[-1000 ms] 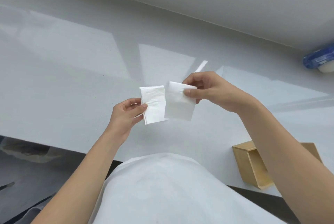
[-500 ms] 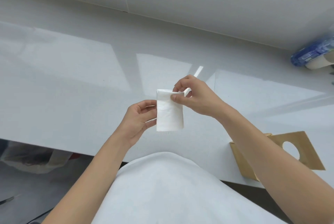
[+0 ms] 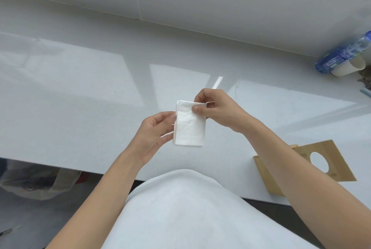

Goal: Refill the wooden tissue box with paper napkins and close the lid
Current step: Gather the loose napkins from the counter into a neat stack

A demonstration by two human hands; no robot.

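A small stack of folded white paper napkins (image 3: 190,126) hangs above the white counter, in the middle of the view. My right hand (image 3: 217,111) pinches its top right corner between thumb and fingers. My left hand (image 3: 154,133) supports the stack's left edge with its fingertips. The wooden tissue box (image 3: 265,176) stands at the counter's front edge on the right, mostly hidden behind my right forearm. Its lid (image 3: 325,161), with a round hole, is swung open and leans out to the right.
A blue plastic water bottle (image 3: 341,55) and a paper cup (image 3: 348,67) lie at the far right by the wall. The counter's front edge (image 3: 80,170) runs just before my body. A bag (image 3: 38,180) sits on the floor at lower left.
Two separate napkin bundles, one in each hand, were brought together into one stack. The view shifted, showing more of the box lid and bottle.
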